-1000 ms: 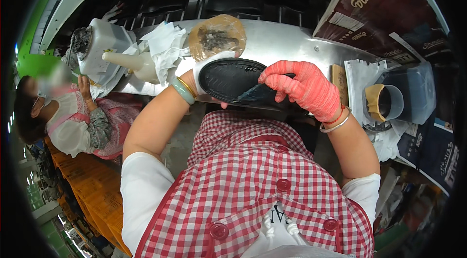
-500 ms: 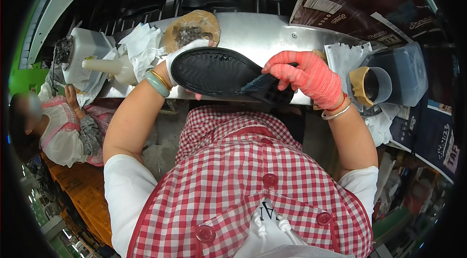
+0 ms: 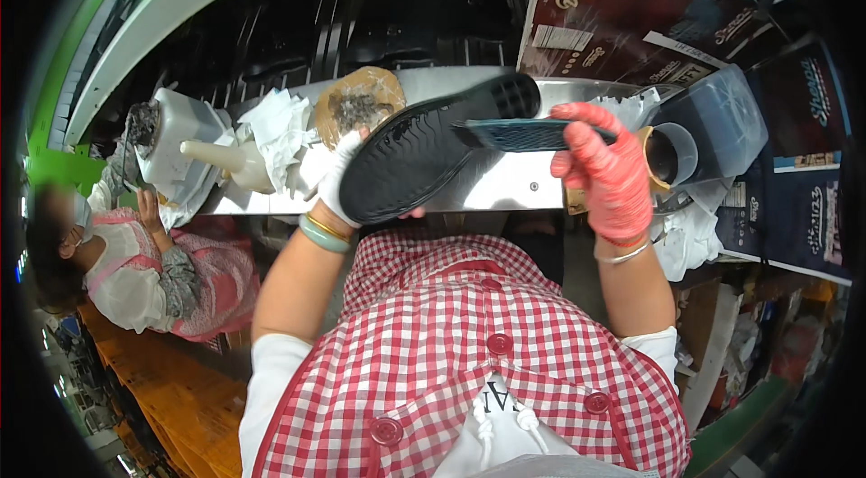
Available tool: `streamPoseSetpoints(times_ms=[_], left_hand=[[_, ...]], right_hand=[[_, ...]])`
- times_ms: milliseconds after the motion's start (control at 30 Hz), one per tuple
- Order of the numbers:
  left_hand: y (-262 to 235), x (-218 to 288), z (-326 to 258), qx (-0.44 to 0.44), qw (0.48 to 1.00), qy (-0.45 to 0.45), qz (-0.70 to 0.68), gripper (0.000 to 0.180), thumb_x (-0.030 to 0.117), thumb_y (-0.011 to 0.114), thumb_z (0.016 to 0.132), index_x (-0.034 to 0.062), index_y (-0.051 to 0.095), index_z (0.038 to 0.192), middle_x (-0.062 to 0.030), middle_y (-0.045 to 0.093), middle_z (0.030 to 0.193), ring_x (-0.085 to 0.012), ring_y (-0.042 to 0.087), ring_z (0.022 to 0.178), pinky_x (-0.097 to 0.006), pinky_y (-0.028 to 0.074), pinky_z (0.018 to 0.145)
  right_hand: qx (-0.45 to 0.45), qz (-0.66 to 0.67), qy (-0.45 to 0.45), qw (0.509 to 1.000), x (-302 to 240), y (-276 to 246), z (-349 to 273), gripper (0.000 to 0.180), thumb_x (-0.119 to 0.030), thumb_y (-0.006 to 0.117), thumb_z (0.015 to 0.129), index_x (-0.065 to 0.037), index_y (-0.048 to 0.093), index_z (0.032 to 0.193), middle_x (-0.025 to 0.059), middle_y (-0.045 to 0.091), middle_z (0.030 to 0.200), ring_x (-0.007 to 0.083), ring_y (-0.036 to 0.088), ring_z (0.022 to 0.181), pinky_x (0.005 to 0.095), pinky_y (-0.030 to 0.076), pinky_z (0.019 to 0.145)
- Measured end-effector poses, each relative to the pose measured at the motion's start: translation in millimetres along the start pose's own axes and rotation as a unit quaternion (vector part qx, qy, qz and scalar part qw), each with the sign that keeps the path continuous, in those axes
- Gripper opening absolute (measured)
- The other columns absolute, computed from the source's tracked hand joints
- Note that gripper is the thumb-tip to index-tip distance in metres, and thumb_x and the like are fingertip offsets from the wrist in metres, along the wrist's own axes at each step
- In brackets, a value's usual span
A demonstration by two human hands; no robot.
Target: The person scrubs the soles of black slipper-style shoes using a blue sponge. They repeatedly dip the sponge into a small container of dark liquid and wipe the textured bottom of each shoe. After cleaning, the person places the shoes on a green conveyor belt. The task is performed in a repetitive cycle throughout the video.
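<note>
My left hand (image 3: 336, 179), in a white glove, grips the wide end of a black shoe sole (image 3: 424, 153). The sole is tilted, its narrower, grid-patterned end pointing up and to the right; wavy ridges mark the wide part. Most of my left fingers are hidden beneath it. My right hand (image 3: 609, 176), in a red knitted glove, pinches a flat, dark teal brush (image 3: 532, 133). The brush lies nearly level, its tip over or against the middle of the sole; I cannot tell whether they touch.
Behind the sole, a brown round pad (image 3: 365, 95) lies on the metal bench (image 3: 496, 194). White crumpled paper (image 3: 280, 131), a nozzled bottle (image 3: 244, 170) and a white container (image 3: 185, 140) stand left. A clear cup (image 3: 678, 153) and plastic tub (image 3: 722, 117) are right. A co-worker (image 3: 149, 261) sits left.
The sole has turned, its narrow end swinging up from lower right to upper right. My right hand has moved slightly right and down, bringing the brush level. The view has shifted.
</note>
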State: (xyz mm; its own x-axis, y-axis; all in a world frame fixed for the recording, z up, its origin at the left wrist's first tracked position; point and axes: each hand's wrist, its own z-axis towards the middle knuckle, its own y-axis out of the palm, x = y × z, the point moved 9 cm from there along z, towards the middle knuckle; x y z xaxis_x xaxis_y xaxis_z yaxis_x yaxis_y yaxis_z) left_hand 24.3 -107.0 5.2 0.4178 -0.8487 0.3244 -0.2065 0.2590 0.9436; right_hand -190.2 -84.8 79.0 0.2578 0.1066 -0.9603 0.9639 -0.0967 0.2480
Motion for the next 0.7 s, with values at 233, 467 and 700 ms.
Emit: streamPoseSetpoints(times_ms=[233,467,700], left_hand=[[3.1,12.9,18.6,0.108,0.972,0.208,-0.001,0.062,0.051,0.046,0.084,0.0028,0.050,0.123,-0.0189,0.057,0.115,-0.0335,0.058,0.101,-0.050,0.052,0.081],[24.0,0.9,11.4,0.088,0.974,0.199,0.068,0.067,0.054,0.044,0.083,0.0067,0.044,0.130,-0.0151,0.052,0.125,-0.0287,0.056,0.106,-0.047,0.047,0.090],[127.3,20.3,6.9,-0.045,0.940,0.260,0.218,0.069,0.050,0.050,0.084,0.0008,0.039,0.132,-0.0154,0.052,0.124,-0.0281,0.057,0.106,-0.045,0.046,0.093]], right_hand=[[-0.086,-0.275,-0.374,0.882,-8.0,89.9,-56.0,0.026,-0.007,0.068,0.078,-0.002,0.063,0.104,0.0111,0.066,0.092,0.0224,0.065,0.085,0.0292,0.052,0.075],[0.045,-0.200,-0.321,0.925,-18.3,45.4,-68.1,0.021,-0.003,0.061,0.083,0.000,0.062,0.105,0.0121,0.065,0.089,0.0193,0.064,0.078,0.0255,0.049,0.068],[0.241,-0.109,-0.497,0.827,-20.5,-18.1,-103.4,0.031,-0.018,0.047,0.095,-0.001,0.049,0.121,0.0118,0.059,0.110,0.0186,0.061,0.088,0.0290,0.049,0.071]])
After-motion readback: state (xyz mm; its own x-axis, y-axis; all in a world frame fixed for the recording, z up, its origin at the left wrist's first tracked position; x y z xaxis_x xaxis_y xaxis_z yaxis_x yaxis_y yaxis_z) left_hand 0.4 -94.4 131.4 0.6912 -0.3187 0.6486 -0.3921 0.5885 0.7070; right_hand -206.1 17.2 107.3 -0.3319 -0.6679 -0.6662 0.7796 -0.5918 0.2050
